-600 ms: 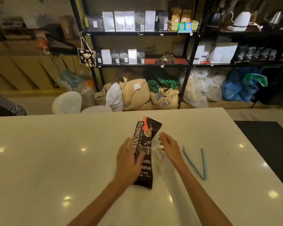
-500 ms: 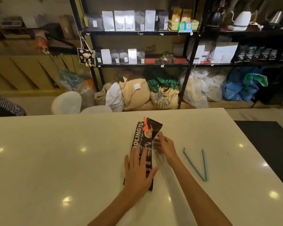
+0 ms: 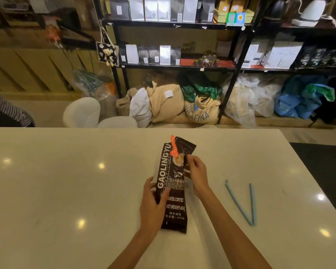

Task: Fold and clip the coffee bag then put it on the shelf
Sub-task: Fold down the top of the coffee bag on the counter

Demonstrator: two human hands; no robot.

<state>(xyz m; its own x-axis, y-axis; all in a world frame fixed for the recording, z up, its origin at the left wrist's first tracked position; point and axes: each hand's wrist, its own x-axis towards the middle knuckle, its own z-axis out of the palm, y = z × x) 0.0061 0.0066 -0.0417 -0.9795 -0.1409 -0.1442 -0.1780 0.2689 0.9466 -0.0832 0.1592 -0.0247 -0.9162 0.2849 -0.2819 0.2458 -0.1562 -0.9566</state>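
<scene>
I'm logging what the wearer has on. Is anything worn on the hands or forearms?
Nothing shows: the left hand and the right hand are bare, without gloves, rings or a watch in view, and both forearms are uncovered down to the frame's edge.

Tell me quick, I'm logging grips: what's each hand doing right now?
Left hand: closed on the coffee bag at its lower left edge.
Right hand: pinching the bag's right edge.

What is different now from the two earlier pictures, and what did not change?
The left hand slid off the front of the coffee bag to grip its left edge. The right hand moved in to pinch its right edge. The bag, orange clip and blue clip stayed put.
</scene>
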